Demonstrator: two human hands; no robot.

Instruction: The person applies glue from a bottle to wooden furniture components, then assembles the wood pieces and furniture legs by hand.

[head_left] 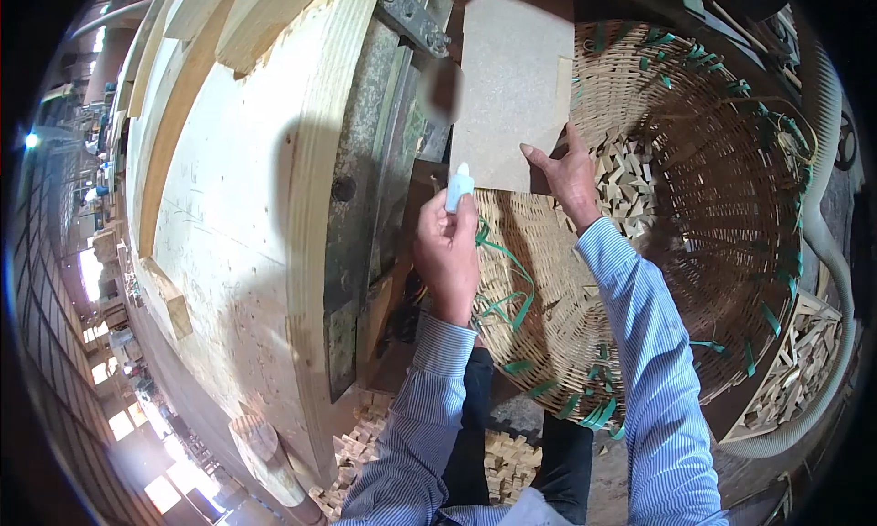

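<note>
Probably light and squeezable, the bottle (pixel 458 191) is best pinched mid-body, as in the left hand (pixel 448 247); the half-spread right hand (pixel 569 174) touches a stiff-looking board (pixel 512 78), grip unclear.

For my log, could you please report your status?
Left hand gripping small bottle. Right hand at corner of pale board. Wicker basket partly hidden by board.

A woven basket (pixel 749 243) laced with green strips (pixel 598 415) holds wood offcuts (pixel 624 181). A ribbed hose (pixel 828 220) curves down past its right side, around a second offcut pile (pixel 790 371). At left is a pale bench (pixel 224 225) with wooden slats (pixel 164 156) along its far edge and a bolted bar (pixel 411 19) beside it. Blocks (pixel 512 467) lie below on the floor (pixel 621 489); bright windows (pixel 164 494) show beyond.
</note>
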